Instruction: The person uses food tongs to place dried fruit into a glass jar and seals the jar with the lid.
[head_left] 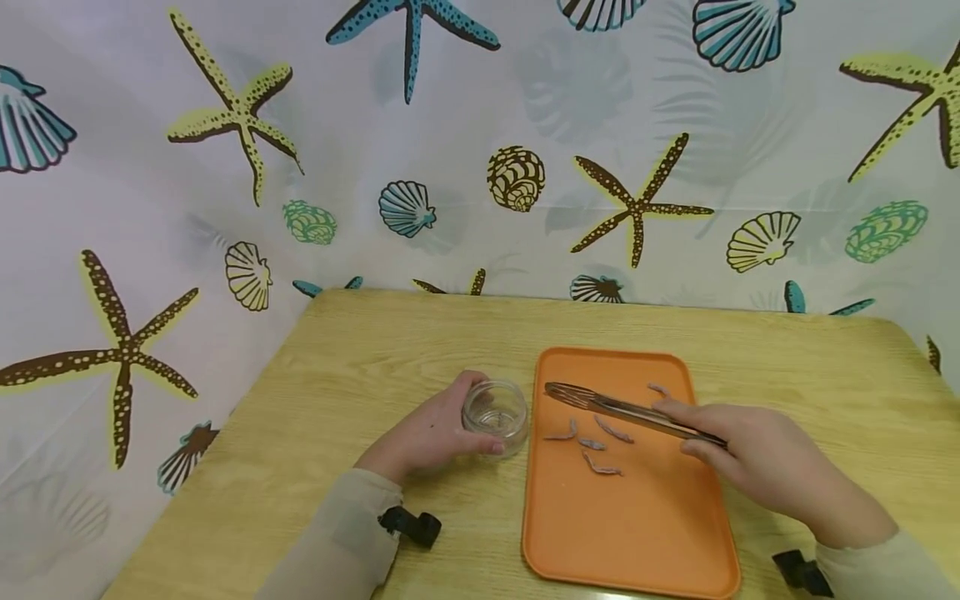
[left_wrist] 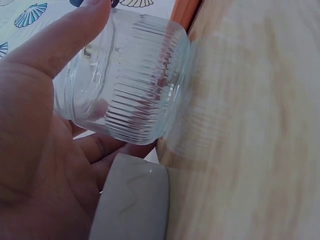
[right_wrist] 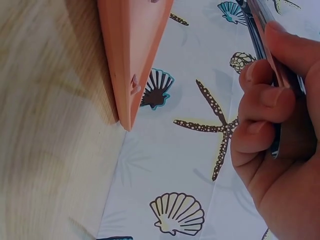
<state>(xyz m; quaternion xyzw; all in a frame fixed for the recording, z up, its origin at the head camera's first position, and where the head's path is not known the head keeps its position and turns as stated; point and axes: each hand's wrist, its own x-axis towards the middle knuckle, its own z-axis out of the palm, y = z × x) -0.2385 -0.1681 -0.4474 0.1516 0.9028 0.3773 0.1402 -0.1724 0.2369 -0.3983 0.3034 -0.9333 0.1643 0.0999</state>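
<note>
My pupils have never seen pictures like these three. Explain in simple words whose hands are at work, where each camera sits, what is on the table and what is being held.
There is no robot here, just a person using two bare hands. The wide picture comes from a camera worn on the head, looking forward and down. The other two come from cameras worn on the wrists, so the table appears sideways in them.

The left hand grips a glass jar beside an orange tray. The right hand holds metal tongs over that tray. Several small greyish pieces lie on it; what they are is hard to tell. Behind hangs a white cloth printed with starfish and shells.
</note>
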